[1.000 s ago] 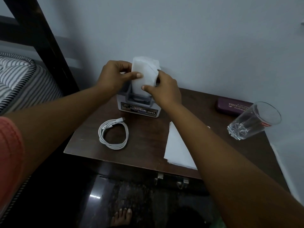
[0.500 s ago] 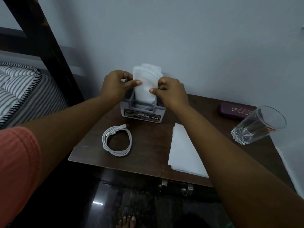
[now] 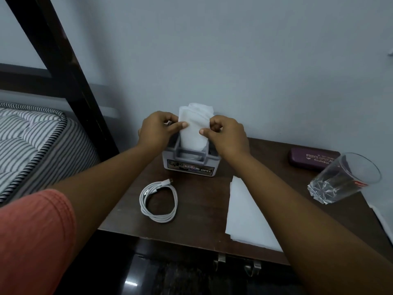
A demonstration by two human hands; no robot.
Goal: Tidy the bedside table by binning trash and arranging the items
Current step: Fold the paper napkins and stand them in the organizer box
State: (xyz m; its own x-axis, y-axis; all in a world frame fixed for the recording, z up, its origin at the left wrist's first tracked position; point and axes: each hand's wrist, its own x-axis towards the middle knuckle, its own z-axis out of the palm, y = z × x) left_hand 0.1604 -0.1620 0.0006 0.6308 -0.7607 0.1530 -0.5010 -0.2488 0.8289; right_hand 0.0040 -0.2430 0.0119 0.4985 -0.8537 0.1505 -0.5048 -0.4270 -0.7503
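A wad of white tissues (image 3: 194,126) stands upright in a grey holder (image 3: 190,165) at the back of the dark wooden bedside table (image 3: 200,196). My left hand (image 3: 158,130) pinches the tissues' left edge between thumb and fingers. On the right edge, my right hand (image 3: 226,135) pinches them too. A coiled white cable (image 3: 158,202) lies in front of the holder. Flat white tissues (image 3: 244,216) lie under my right forearm, partly hidden.
A maroon spectacle case (image 3: 312,158) sits at the back right, with a clear glass (image 3: 342,179) in front of it near the table's right edge. A striped mattress (image 3: 32,145) and dark bed post (image 3: 63,67) stand to the left. A pale wall rises behind.
The tissues have sunk lower into the holder while both hands kept pinching their edges. The view has shifted slightly.
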